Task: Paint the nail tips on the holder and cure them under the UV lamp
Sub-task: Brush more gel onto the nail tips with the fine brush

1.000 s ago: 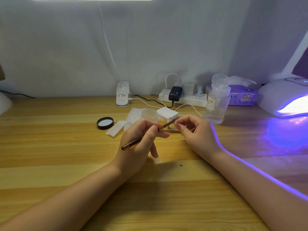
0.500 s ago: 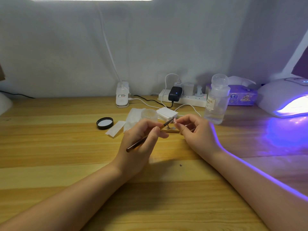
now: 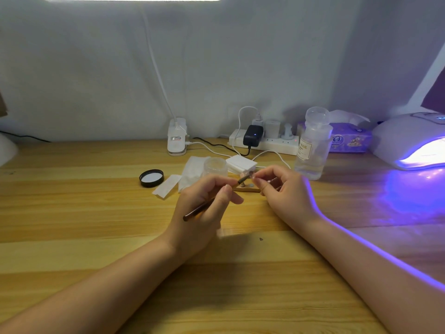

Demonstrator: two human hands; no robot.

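- Head view: the left hand (image 3: 204,208) pinches a slim brown nail brush (image 3: 212,202) between thumb and fingers, pen-fashion. The brush's long axis runs from its butt low on the left up and to the right, with the dark bristle end meeting a small translucent nail tip (image 3: 250,174).
- The right hand (image 3: 286,191) has its thumb and forefinger closed round that nail tip or its stem; which of the two I cannot tell at this size.
- The nail tip sits just right of the brush end and just left of the right fingertips, so the two hands nearly meet over it. The left hand carries the working tool, and the stroke should follow the brush's own slant.
- Below the hands, a flat tan wooden holder base (image 3: 246,189) lies on the pale striped wooden worktop (image 3: 96,225), with short pegs rising from it.
- The domed white UV lamp (image 3: 409,143) glows violet at the far right edge, well apart from the nail tip and nearer the right hand.
- Behind the hands stand a small clear plastic jar (image 3: 215,166), its black round lid (image 3: 151,177) to the left, white cotton wipes (image 3: 192,172) and a tall clear pump bottle (image 3: 313,145).
- Painting looks underway; curing is not yet done.
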